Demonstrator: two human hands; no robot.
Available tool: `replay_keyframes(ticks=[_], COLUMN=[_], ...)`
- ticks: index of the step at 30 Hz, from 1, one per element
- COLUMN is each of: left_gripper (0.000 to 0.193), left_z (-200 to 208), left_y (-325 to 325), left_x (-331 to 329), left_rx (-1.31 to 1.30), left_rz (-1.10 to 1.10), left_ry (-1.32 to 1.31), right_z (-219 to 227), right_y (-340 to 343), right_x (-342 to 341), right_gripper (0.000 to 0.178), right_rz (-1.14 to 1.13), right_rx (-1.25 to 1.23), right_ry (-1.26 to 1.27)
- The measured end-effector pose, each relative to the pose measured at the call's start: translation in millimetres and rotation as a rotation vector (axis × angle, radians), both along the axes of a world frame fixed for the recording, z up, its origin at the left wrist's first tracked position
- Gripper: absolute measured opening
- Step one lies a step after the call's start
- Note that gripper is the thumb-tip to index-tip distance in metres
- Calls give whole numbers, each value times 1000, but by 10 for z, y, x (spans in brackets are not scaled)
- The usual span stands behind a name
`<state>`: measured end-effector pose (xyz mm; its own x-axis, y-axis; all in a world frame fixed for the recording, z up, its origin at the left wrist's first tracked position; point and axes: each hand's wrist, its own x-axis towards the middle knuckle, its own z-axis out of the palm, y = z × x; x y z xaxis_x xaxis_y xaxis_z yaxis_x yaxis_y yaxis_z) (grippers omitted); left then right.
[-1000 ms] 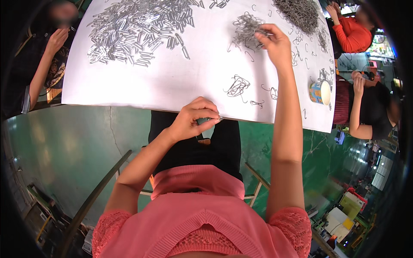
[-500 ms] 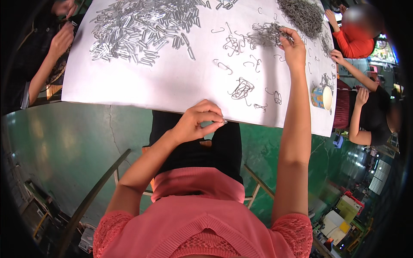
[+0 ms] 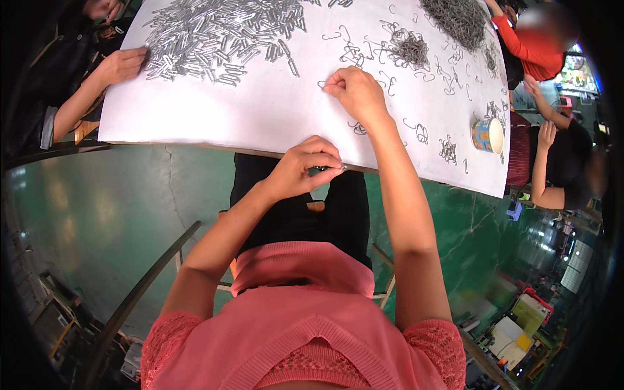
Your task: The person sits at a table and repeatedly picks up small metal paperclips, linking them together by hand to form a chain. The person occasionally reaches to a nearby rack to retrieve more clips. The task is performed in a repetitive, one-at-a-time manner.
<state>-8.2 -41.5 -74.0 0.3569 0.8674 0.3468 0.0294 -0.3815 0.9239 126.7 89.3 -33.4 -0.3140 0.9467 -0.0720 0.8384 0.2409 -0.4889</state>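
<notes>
The hook [image 3: 320, 84] pokes out leftward from the closed pinch of your right hand [image 3: 357, 94], over the table [image 3: 214, 120]. Nearer you and slightly right of it, at the table's edge, your left hand [image 3: 302, 168] clamps a metal piece [image 3: 344, 168], long axis unclear.

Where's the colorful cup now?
In the head view, the colorful cup is on the right, near the white table's right edge, beside a small pile of metal pieces.
</notes>
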Motion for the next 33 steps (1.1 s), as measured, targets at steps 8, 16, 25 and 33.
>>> replay_keyframes(ticks=[8,16,25,33], left_gripper=[12,11,13,14], left_z=[-50,47,121,137], left_y=[-22,-191,-347,-441], left_x=[49,126,161,202], left_rx=[30,44,121,175], left_rz=[36,194,322,417], left_ry=[5,73,126,151], right_z=[-79,335,252,262], right_y=[-220,-1143,-1760,-1832], right_x=[77,463,316,158], right_gripper=[11,14,11,9], right_rz=[47,-354,-569,-618], right_rx=[0,-506,-270,-124], right_ry=[164,1050,1273,1273])
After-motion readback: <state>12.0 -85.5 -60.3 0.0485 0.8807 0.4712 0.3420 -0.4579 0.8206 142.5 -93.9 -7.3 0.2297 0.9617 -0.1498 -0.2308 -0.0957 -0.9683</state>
